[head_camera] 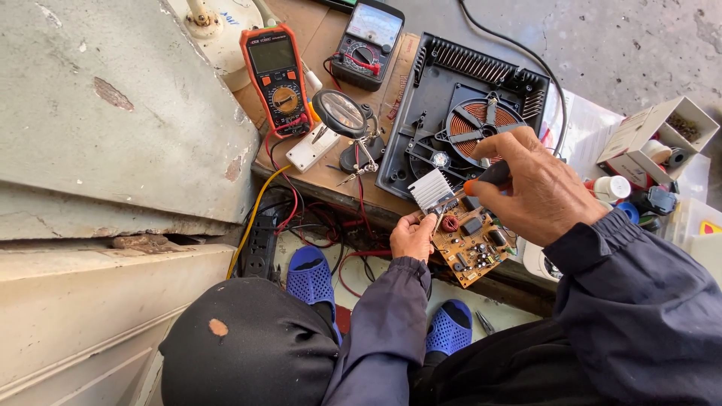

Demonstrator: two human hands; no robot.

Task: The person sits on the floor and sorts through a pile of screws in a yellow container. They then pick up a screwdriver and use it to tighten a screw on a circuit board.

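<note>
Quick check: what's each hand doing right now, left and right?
Left hand: closed, gripping the edge of the circuit board.
Right hand: closed around a screwdriver with an orange-and-black handle, over the board.

We see the circuit board (468,240) overhanging the surface's (331,177) near edge, the open cooker housing (421,113) just behind it. Two multimeters (277,75) sit toward the far left corner, the magnifier stand (344,120) between them and the housing.

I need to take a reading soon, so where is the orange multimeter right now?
In the head view, the orange multimeter lies at the upper left on the brown board, left of the black analogue meter and just above the magnifying glass.
</note>
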